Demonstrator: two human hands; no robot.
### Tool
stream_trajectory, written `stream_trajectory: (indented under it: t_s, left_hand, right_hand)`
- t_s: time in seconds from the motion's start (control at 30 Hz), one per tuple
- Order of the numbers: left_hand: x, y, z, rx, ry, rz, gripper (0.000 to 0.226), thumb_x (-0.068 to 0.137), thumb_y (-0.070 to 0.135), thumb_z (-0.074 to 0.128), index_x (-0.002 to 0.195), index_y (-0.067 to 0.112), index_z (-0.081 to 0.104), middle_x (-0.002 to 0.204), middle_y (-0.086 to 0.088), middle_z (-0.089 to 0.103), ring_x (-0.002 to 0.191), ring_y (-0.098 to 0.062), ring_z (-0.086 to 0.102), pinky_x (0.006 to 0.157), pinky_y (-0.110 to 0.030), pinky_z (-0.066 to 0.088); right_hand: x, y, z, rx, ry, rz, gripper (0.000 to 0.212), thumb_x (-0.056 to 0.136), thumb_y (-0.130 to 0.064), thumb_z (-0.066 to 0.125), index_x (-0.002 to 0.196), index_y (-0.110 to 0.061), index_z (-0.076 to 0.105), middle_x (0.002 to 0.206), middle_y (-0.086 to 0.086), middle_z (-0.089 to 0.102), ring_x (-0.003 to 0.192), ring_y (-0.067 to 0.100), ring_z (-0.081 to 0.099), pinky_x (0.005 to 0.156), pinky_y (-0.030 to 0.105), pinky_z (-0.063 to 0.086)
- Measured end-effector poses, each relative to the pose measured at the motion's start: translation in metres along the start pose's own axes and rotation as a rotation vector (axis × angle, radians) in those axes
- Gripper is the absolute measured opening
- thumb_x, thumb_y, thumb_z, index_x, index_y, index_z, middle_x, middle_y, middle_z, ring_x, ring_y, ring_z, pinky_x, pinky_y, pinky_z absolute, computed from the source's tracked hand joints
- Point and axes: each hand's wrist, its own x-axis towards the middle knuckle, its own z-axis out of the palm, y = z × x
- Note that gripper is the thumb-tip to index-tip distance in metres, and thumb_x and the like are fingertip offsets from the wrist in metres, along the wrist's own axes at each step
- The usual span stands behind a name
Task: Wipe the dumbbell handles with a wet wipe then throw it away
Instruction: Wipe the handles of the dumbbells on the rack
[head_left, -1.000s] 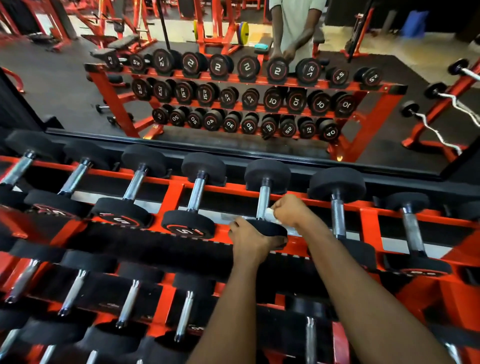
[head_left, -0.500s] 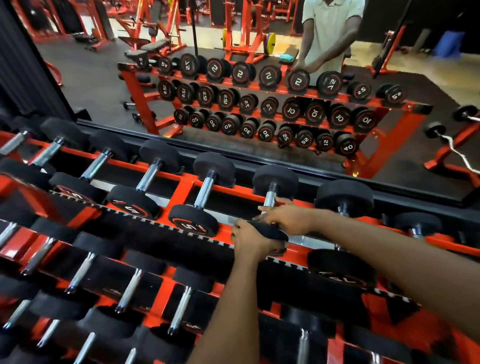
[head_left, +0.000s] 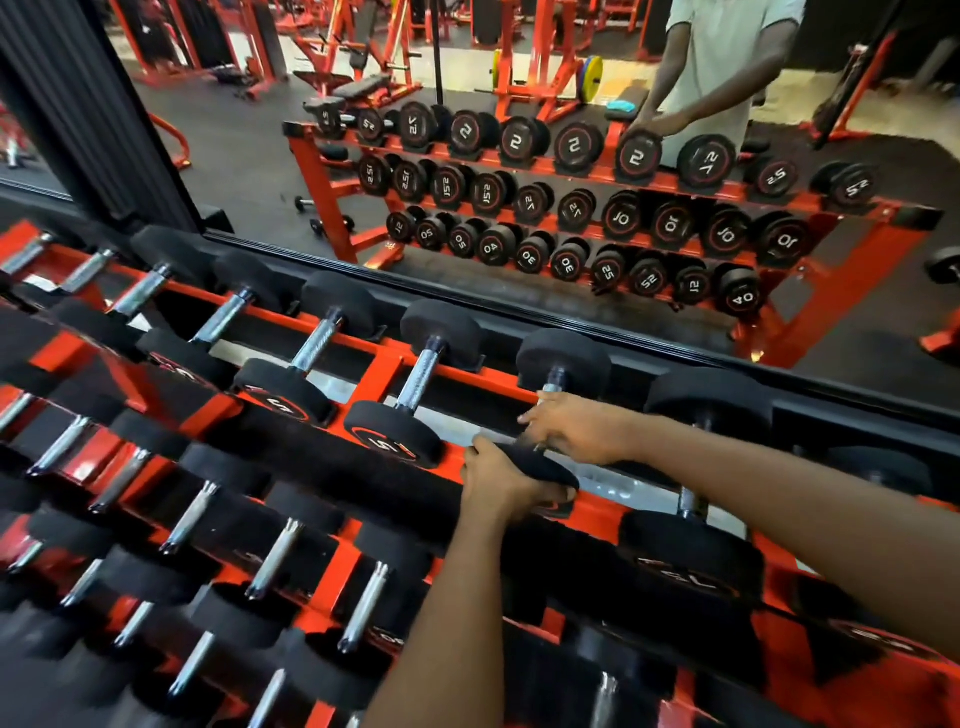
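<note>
Left hand (head_left: 498, 480) clasps the dumbbell's (head_left: 565, 357) black head (head_left: 548, 467), right hand (head_left: 579, 427) its chrome handle (head_left: 554, 378).

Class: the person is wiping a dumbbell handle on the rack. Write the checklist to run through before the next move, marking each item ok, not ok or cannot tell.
1. The left hand grips the near head: ok.
2. The right hand wraps the handle: ok.
3. The wipe is under the right hand: cannot tell, hidden.
4. The dumbbell sits on the rack: ok.
5. The left neighbour's handle is free to reach: ok.
6. A bin is in view: not ok, none seen.
</note>
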Motion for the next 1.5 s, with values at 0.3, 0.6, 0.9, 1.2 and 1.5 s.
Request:
stream_trajectory:
  t_s: [0.3, 0.6, 0.9, 1.2, 1.5]
  left_hand:
    - [0.001, -0.001, 0.0, 0.025, 0.005, 0.023, 0.115, 0.036, 0.054, 0.097, 0.126, 0.011, 0.039, 0.13, -0.005, 0.045, 0.123, -0.026, 0.049, 0.1, -0.043, 0.051]
    - [0.003, -0.004, 0.001, 0.022, -0.008, 0.03, 0.115, 0.034, 0.056, 0.095, 0.124, 0.013, 0.038, 0.13, -0.004, 0.044, 0.123, -0.027, 0.049, 0.102, -0.043, 0.05]
    - [0.003, -0.005, 0.0, 0.04, -0.018, 0.03, 0.117, 0.039, 0.056, 0.095, 0.13, 0.013, 0.036, 0.133, -0.004, 0.042, 0.127, -0.026, 0.046, 0.103, -0.043, 0.049]
    - [0.002, -0.004, -0.001, 0.048, -0.013, 0.024, 0.123, 0.036, 0.059, 0.092, 0.134, 0.011, 0.036, 0.133, -0.005, 0.044, 0.126, -0.027, 0.047, 0.103, -0.044, 0.049]
    - [0.001, -0.002, -0.002, 0.054, -0.015, 0.012, 0.124, 0.036, 0.058, 0.093, 0.135, 0.011, 0.036, 0.134, -0.005, 0.044, 0.127, -0.027, 0.047, 0.102, -0.046, 0.05]
  right_hand:
    - [-0.033, 0.01, 0.026, -0.198, 0.371, 0.143, 0.047, 0.095, -0.01, 0.054, 0.14, -0.024, 0.054, 0.147, -0.009, 0.05, 0.143, 0.021, 0.036, 0.113, 0.041, 0.033]
    - [-0.021, 0.023, 0.031, -0.133, 0.388, 0.198, 0.055, 0.094, -0.004, 0.046, 0.146, -0.02, 0.046, 0.152, 0.0, 0.043, 0.147, 0.02, 0.028, 0.119, 0.044, 0.027]
    - [-0.012, 0.03, 0.034, 0.05, 0.393, 0.241, 0.059, 0.09, 0.005, 0.045, 0.141, -0.024, 0.053, 0.149, -0.005, 0.046, 0.142, 0.005, 0.034, 0.119, 0.036, 0.028]
    - [-0.001, 0.028, 0.026, 0.153, 0.33, 0.266, 0.042, 0.089, -0.005, 0.048, 0.126, -0.013, 0.066, 0.136, 0.01, 0.059, 0.132, 0.027, 0.051, 0.111, 0.049, 0.038]
    - [0.0, 0.009, 0.007, -0.012, 0.328, 0.274, 0.036, 0.094, -0.029, 0.042, 0.115, -0.024, 0.071, 0.12, -0.001, 0.07, 0.116, 0.018, 0.063, 0.103, 0.04, 0.047]
